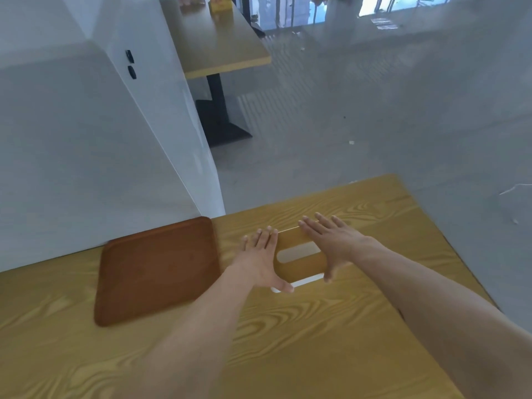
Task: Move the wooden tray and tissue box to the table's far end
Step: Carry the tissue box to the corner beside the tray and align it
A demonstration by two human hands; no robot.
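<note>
A dark brown wooden tray (157, 269) lies flat on the yellow wood-grain table (288, 341), close to the white wall at the left. To its right stands the tissue box (299, 253), with a wooden top, a pale oval slot and a white base. My left hand (262, 256) lies flat against the box's left side, fingers straight, thumb at its near corner. My right hand (331, 243) rests on the box's right side and top, fingers extended, thumb hanging down at the near edge. Both hands clasp the box between them.
A white wall (86, 154) borders the table on the left and ends in a corner near the tray. The table's far edge runs just beyond the box, with grey floor (345, 125) past it. Another table (218, 44) on a black pedestal stands farther away.
</note>
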